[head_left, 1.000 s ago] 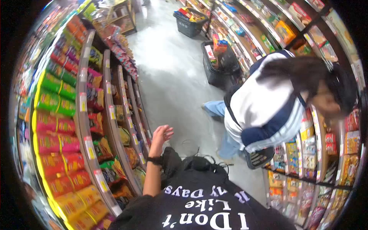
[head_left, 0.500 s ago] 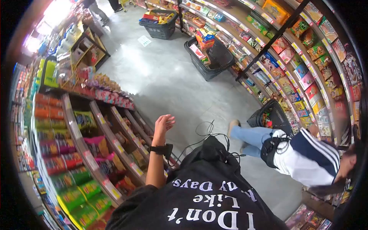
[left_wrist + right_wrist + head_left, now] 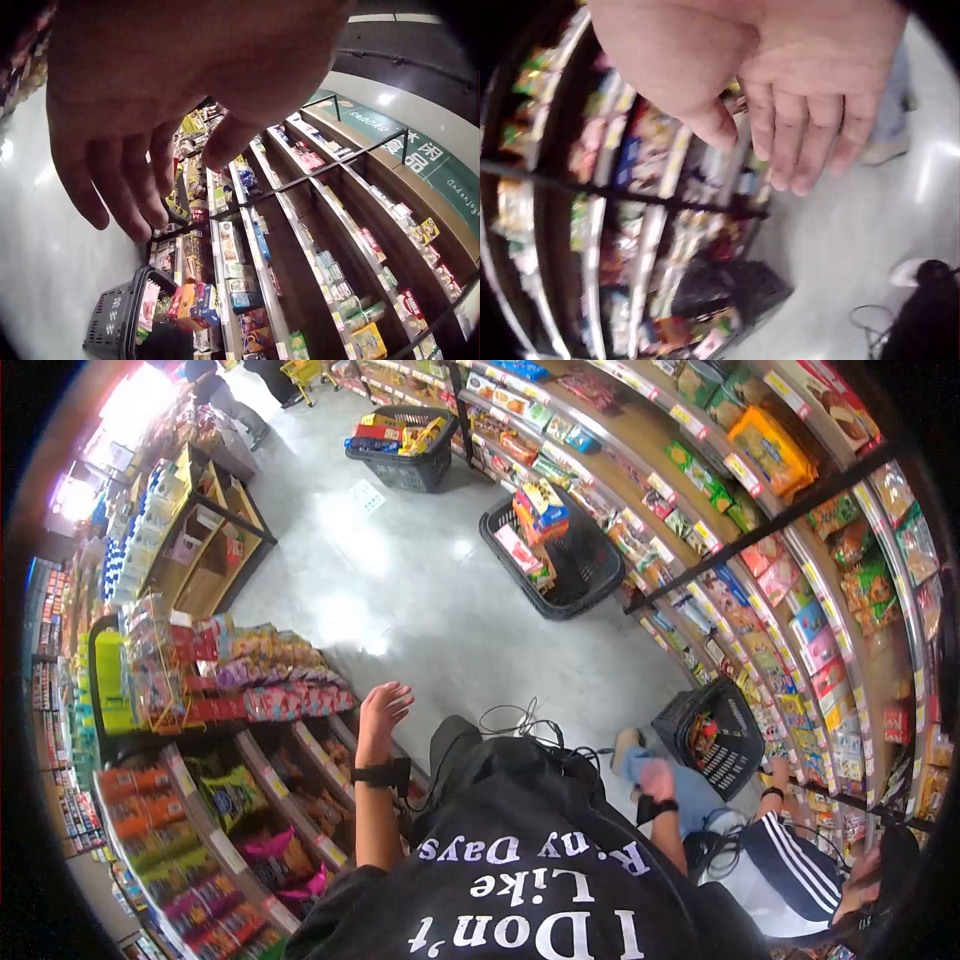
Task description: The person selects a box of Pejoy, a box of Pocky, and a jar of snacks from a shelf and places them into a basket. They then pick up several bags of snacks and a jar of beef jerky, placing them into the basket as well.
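My left hand [image 3: 383,710] hangs in front of me with nothing in it, over the aisle floor beside the left shelves. Its fingers droop loosely in the left wrist view, where a black shopping basket [image 3: 112,319] with boxes stands below. My right hand [image 3: 657,780], blurred in the head view, is held low at my right side near another person's legs. The right wrist view shows its palm and relaxed fingers [image 3: 802,142], holding nothing. A dark basket [image 3: 757,296] stands beyond them beside the shelves. A dark band circles each wrist.
A person in a white and navy top [image 3: 795,870] bends at the right, near a basket [image 3: 745,710]. Ahead stand a basket with boxes [image 3: 600,595] and a fuller one [image 3: 415,472]. Snack shelves [image 3: 690,470] curve along the right; a chip rack [image 3: 185,850] lines the left. Cables [image 3: 520,720] hang before me.
The view has swung right and forward along the aisle. My right hand has come into view. The other person now appears lower, at the right edge. My left hand stays empty.
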Demonstrator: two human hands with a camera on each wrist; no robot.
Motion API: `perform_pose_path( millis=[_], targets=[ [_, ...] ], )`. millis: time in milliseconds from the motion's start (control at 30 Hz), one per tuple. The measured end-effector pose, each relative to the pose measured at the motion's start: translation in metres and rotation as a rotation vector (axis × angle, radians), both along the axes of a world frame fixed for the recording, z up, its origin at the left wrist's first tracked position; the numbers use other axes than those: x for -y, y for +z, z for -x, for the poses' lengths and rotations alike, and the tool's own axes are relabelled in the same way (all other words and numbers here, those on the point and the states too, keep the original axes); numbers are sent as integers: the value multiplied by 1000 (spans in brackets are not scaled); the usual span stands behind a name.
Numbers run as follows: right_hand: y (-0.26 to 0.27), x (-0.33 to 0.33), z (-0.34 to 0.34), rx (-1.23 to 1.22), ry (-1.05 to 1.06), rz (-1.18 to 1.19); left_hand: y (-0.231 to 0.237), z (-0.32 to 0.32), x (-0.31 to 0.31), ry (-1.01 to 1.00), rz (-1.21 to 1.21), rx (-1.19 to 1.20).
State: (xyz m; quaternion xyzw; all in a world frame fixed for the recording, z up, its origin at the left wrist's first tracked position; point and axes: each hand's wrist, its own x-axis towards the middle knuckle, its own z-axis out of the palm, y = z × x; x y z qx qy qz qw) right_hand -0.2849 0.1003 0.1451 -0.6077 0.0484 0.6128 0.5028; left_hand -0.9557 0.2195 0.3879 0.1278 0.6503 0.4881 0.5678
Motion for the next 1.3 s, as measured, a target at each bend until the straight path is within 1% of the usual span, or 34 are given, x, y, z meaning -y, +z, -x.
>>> perform_pose_path(
  millis=[33,67,100,133,200,233,267,333,367,400,433,467,533,567,633,667,733,767,833,900,967,1000,1033,1100,1167,1200,1233,1267,1300],
  targets=[
    [6,-49,1,-13,34,-92,3,6,-19,-7,-16,0],
    [107,-121,53,160,113,21,8,13,-35,-14,-27,0],
    [138,-159,68,217,197,-101,10,22,-50,-26,-33,0],
    [152,-195,80,265,244,-126,-1,35,-70,-40,-19,13],
    [182,-241,114,323,290,-216,-4,51,-118,-81,17,-9],
    [188,-253,128,340,304,-255,-6,57,-143,-103,36,-14],
    [188,-252,140,321,272,-186,-6,67,-165,-164,-3,1],
    [177,-255,168,277,200,-73,-3,84,-217,-223,18,-10],
    [168,-249,180,275,178,59,-1,88,-246,-249,21,-17],
    [166,-245,196,332,178,121,1,91,-276,-295,36,-48],
    [163,-236,210,384,177,198,-4,98,-306,-354,-7,-54],
    [160,-228,217,373,149,196,-11,101,-334,-411,-41,-56],
    [156,-217,229,344,98,187,-7,97,-391,-527,-72,-85],
    [160,-215,237,339,86,213,2,88,-417,-555,-86,-112],
    [172,-234,243,335,63,235,32,59,-463,-597,-80,-126],
    [170,-246,242,343,30,262,30,48,-484,-659,-77,-132],
    [162,-279,241,323,27,241,21,25,-520,-777,-62,-141],
    [155,-299,236,316,31,232,12,10,-539,-814,-63,-165],
    [130,-342,228,313,108,173,-10,-13,-564,-885,-35,-212],
    [97,-391,226,378,232,120,-33,-38,-586,-908,-38,-222],
    [79,-444,242,356,225,96,-58,-70,-611,-914,-19,-222],
    [86,-472,255,301,215,115,-80,-80,-620,-919,-20,-243],
    [92,-500,270,246,211,132,-99,-89,-629,-996,-42,-274],
    [72,-546,299,99,177,135,-127,-103,-659,-1170,-111,-356],
    [42,-575,325,193,235,76,-149,-127,-673,-1135,-151,-489],
    [20,-590,328,375,298,50,-163,-142,-679,-1116,-181,-544],
    [21,-598,340,445,275,78,-199,-142,-681,-1153,-242,-612],
    [25,-606,353,514,254,108,-247,-139,-686,-1181,-312,-679],
    [26,-612,365,470,207,137,-274,-138,-690,-1198,-385,-745]
  ],
)
